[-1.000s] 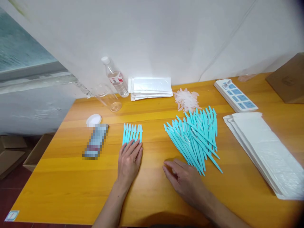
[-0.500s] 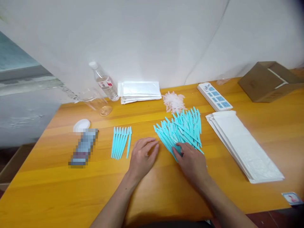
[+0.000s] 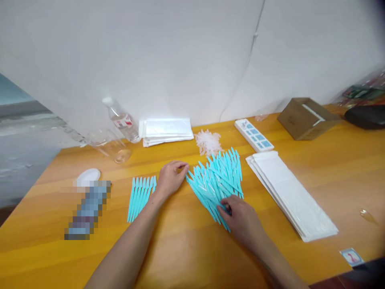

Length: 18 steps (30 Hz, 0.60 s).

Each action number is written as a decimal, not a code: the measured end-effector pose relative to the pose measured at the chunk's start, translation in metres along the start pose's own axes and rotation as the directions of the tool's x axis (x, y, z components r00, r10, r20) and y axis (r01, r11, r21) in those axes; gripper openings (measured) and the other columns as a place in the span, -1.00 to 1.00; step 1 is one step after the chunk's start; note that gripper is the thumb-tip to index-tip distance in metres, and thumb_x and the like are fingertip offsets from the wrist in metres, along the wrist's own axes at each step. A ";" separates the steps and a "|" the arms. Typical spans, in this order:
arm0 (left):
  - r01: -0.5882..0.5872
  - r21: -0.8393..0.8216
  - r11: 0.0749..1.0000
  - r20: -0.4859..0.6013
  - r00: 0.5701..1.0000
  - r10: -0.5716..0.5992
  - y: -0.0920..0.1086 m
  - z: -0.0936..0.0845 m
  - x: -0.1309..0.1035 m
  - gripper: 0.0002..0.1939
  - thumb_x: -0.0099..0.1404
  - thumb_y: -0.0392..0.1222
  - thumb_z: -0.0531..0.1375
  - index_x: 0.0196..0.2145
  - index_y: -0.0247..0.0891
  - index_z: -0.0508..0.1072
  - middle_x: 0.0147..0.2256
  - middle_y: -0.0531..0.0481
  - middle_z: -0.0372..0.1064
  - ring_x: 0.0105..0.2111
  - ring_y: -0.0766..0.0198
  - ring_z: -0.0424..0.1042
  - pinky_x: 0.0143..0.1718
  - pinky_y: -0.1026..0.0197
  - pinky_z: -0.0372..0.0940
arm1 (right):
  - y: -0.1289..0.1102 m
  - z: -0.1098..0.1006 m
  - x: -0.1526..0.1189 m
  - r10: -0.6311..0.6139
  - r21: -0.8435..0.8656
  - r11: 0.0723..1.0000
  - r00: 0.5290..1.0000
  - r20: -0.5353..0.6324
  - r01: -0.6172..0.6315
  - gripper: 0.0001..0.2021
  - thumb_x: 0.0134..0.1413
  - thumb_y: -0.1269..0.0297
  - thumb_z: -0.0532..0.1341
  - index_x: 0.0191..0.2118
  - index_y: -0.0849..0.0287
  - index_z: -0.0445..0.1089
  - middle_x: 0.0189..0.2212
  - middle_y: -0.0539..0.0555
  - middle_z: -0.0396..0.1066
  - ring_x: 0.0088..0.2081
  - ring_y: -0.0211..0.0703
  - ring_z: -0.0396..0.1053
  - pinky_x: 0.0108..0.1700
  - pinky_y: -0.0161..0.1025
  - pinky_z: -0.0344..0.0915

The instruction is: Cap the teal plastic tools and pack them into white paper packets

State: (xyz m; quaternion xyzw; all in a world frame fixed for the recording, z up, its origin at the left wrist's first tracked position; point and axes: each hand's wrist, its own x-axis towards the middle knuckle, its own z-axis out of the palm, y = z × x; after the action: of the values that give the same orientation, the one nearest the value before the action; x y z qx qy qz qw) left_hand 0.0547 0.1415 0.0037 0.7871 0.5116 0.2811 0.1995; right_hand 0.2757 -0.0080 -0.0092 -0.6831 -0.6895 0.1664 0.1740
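A heap of slim turquoise plastic sticks (image 3: 207, 186), shaped like small knife handles with narrowed ends, lies in front of me on the wooden table. My left hand (image 3: 173, 176) is at the heap's upper left edge, thumb and forefinger closed at the tip of one stick. At the lower end of the heap, my right hand (image 3: 240, 214) has its fingers curled and pinched on a stick; the exact grip is partly hidden. Left of my left forearm, several matching sticks (image 3: 140, 198) lie side by side in a row. Small translucent white pieces (image 3: 208, 142) are piled behind the heap.
White flat packets (image 3: 294, 196) lie at the right, and more white packets (image 3: 167, 130) lie by the wall. A power strip (image 3: 254, 135), cardboard box (image 3: 306, 118), water bottle (image 3: 123, 120), clear jar (image 3: 111, 146), white lid (image 3: 88, 176) and blurred-out object (image 3: 88, 210) stand or lie around.
My left hand has moved from the bare table to the heap's upper left edge and closed there. My right hand has shifted to the heap's lower end. The view has turned rightward.
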 end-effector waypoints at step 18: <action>0.084 0.150 0.985 0.287 0.950 -0.125 0.024 0.046 0.116 -0.85 0.16 -0.19 0.27 -0.35 -0.31 0.58 -0.37 -0.17 0.53 -0.27 0.09 0.48 -0.19 0.14 0.29 | 0.010 -0.043 0.037 0.021 0.700 0.674 0.953 0.301 -0.236 -0.66 0.19 0.01 0.20 -0.14 0.18 0.49 -0.43 -0.03 0.41 -0.43 -0.27 0.31 -0.38 -0.31 0.25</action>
State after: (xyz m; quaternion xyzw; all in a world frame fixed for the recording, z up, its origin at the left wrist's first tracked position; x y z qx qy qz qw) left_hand 0.1382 0.2375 0.0104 0.8038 0.5350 0.1140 0.2339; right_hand 0.3048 0.0285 0.0244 -0.5751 -0.5328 0.5296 0.3239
